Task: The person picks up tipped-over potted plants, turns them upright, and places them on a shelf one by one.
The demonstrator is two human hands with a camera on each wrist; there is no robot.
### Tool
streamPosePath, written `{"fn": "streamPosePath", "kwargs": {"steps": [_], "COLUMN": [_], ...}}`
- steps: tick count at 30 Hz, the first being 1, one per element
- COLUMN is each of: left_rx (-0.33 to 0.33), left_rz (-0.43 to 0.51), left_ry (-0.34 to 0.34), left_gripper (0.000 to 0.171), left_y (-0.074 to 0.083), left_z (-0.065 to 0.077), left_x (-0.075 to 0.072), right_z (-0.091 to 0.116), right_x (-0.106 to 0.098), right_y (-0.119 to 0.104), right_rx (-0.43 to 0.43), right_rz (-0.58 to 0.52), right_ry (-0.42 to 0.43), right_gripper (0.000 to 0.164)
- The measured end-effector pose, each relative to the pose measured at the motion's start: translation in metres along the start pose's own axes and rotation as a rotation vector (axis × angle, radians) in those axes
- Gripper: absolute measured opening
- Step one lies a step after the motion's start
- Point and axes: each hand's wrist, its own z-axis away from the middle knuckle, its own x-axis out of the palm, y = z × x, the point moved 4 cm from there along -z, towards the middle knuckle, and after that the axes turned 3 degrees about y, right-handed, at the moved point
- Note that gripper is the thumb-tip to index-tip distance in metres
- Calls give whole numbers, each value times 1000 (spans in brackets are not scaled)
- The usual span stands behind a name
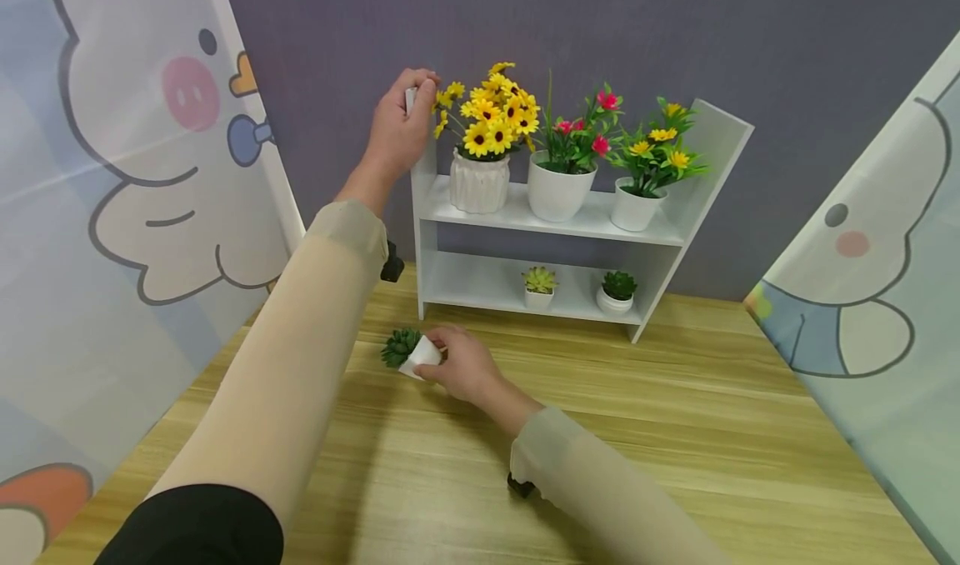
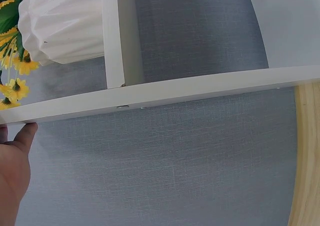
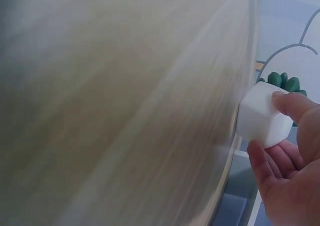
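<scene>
My left hand grips the top of the left side panel of a white two-tier shelf. In the left wrist view the thumb presses against that panel's outer face. In front of the shelf's lower left corner, my right hand pinches a small white pot between thumb and fingers. The pot is tipped on its side, its dark green succulent pointing left. Seen from the right wrist, the angular pot hides part of the green leaves.
On the upper tier stand yellow daisies in a ribbed pot, red flowers in a white pot and yellow flowers in a smaller pot. The lower tier bears a light green succulent and a dark one. Cartoon-printed sheets flank the wooden table.
</scene>
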Motion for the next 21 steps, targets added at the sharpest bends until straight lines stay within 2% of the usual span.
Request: {"fn": "streamPosePath", "kwargs": {"steps": [10, 16, 21], "left_rx": [16, 2, 15], "left_rz": [14, 1, 14], "left_ry": [6, -3, -2], "left_gripper": [46, 47, 46], "left_y": [0, -2, -2], "left_z": [-2, 0, -1], "left_x": [-1, -1, 0], "right_z": [7, 12, 11], "right_x": [-7, -7, -7], "right_y": [10, 20, 27], "right_rx": [46, 74, 83], "right_rz": [-103, -195, -223], "right_ry": [-22, -36, -39], "right_gripper": [54, 52, 51]}}
